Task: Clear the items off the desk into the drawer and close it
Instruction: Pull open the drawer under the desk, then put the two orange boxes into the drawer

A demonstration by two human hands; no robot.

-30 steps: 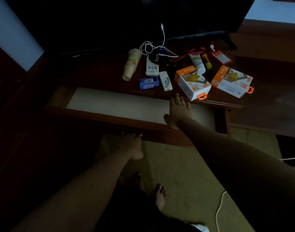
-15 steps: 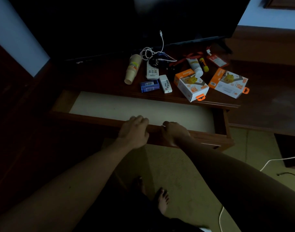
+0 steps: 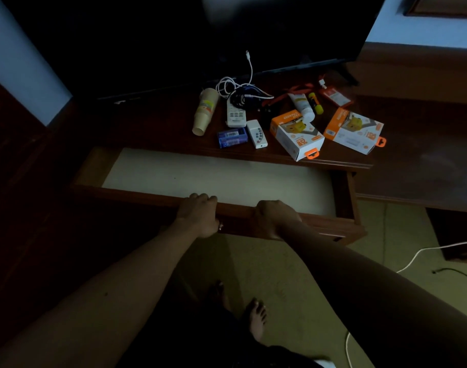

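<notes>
Dark reddish-brown wood makes up the desk (image 3: 152,128) and its wide shallow drawer (image 3: 344,187), which stands pulled out below the desk's front edge, its pale flat bottom bare. The left hand (image 3: 199,216) and the right hand (image 3: 276,217) both grip the drawer's front rail near its middle, fingers curled over the top edge, the two hands a little apart. The clutter sits on the right half of the desk: a stack of beige paper cups (image 3: 204,111) lying on its side, a white rectangular remote with grey buttons (image 3: 236,114) under a tangle of white and dark cables (image 3: 240,88), a smaller white remote (image 3: 256,134) near the front edge, and just left of it a blue glossy rectangular packet with barcode labels (image 3: 232,137). Further right lies an orange-and-white cardboard charger box (image 3: 297,135) whose orange hang tab reaches the front edge, a second, flatter orange-and-white box (image 3: 355,131) toward the right edge, a white plastic tube (image 3: 301,106), a small yellow cylindrical item (image 3: 315,102) and a red flat packet (image 3: 336,96) behind them. A black flat screen (image 3: 253,27) stands along the back edge
</notes>
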